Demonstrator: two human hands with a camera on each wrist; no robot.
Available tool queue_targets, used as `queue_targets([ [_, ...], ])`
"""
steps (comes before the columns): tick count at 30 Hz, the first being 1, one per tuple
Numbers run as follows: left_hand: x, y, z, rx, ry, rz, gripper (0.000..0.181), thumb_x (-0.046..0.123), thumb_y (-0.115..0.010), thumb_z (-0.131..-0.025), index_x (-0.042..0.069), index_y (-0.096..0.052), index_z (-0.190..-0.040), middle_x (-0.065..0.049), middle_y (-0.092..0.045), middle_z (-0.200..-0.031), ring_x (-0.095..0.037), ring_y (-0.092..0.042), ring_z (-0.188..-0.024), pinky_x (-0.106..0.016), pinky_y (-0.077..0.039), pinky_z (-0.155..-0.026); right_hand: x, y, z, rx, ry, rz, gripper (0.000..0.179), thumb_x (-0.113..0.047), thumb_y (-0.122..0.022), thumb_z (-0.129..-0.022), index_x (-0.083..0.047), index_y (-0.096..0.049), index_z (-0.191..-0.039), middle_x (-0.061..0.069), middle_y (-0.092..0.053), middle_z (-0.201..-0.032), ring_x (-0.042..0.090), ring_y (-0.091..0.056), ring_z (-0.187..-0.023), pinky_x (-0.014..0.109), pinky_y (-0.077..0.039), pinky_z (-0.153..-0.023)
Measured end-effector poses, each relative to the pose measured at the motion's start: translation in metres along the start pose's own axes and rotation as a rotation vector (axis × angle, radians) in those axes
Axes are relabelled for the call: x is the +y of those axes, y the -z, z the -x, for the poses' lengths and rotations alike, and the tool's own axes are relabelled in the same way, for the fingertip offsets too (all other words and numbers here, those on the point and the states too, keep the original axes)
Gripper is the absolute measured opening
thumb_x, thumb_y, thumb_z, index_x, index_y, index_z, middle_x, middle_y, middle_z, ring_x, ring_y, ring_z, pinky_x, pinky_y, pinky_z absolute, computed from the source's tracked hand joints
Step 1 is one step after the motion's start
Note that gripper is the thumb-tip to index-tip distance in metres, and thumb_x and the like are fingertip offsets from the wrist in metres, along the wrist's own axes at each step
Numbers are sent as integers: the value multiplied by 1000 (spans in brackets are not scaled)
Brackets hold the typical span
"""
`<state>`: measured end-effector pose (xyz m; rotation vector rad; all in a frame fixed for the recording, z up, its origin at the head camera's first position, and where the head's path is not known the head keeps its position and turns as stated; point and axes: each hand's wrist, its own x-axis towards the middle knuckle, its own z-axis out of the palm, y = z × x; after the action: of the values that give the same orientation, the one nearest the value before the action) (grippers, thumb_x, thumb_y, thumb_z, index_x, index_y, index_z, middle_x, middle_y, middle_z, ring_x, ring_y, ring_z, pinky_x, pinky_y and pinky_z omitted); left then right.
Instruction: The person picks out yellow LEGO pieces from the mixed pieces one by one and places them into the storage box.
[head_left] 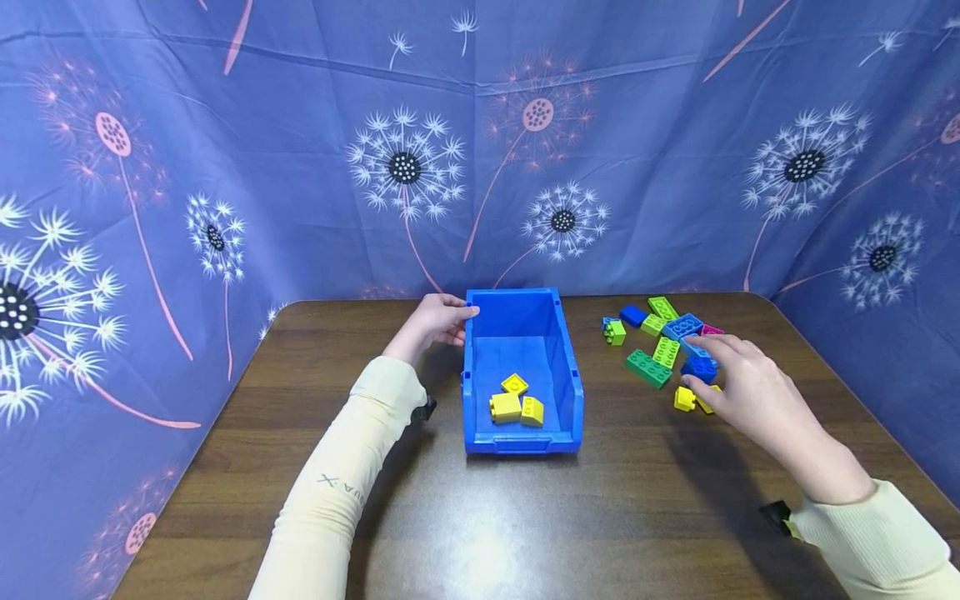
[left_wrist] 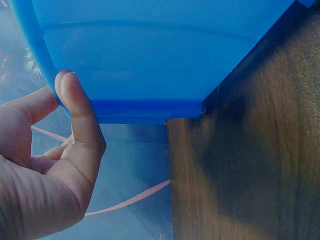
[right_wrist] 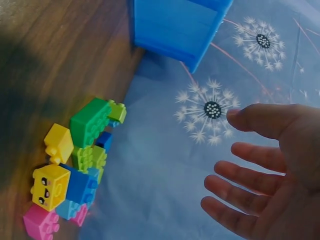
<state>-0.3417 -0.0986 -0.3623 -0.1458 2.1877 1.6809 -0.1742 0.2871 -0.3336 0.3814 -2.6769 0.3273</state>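
Note:
My left hand (head_left: 435,320) grips the rim of a blue plastic bin (head_left: 512,357) at its far left corner; the left wrist view shows the thumb and fingers at the bin's edge. Inside lie a few yellow toy building blocks (head_left: 506,407). On the right, my right hand (head_left: 753,400) hovers over a loose pile of blocks, its fingers spread and holding nothing. Below it are a small yellow block (head_left: 684,398) and a yellow block with a printed face (right_wrist: 50,186). The hand partly hides the pile in the head view.
The pile also holds a dark green block (head_left: 648,368), a light green block (head_left: 666,352), a blue block (head_left: 700,369) and a pink block (right_wrist: 41,222). A wooden table (head_left: 600,525) carries everything. Behind it hangs a blue dandelion-print cloth (head_left: 300,167).

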Motion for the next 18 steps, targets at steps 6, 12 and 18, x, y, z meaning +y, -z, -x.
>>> queue_targets([
  [6, -1, -1, 0, 4, -9, 4, 46, 27, -67, -89, 1, -51, -124, -13, -60, -81, -17, -61, -55, -33, -59, -61, 6, -4, 1, -77, -27, -7, 58, -15, -78, -74, 0, -54, -124, 29, -54, -119, 51, -53, -102, 65, -45, -73],
  [12, -1, -1, -1, 6, -8, 10, 46, 26, -67, -89, 1, -51, -124, -12, -60, -80, -16, -60, -54, -33, -59, -61, 13, -10, 1, -183, -68, -32, 63, -20, -78, -75, 0, -51, -128, 30, -51, -122, 51, -53, -104, 65, -46, -75],
  [18, -1, -1, 0, 7, -7, 6, 47, 26, -66, -89, 1, -50, -126, -12, -60, -80, -16, -60, -54, -33, -59, -61, 20, -18, 2, -229, -66, -31, 59, -24, -77, -76, 0, -54, -124, 29, -54, -119, 49, -56, -103, 63, -47, -74],
])
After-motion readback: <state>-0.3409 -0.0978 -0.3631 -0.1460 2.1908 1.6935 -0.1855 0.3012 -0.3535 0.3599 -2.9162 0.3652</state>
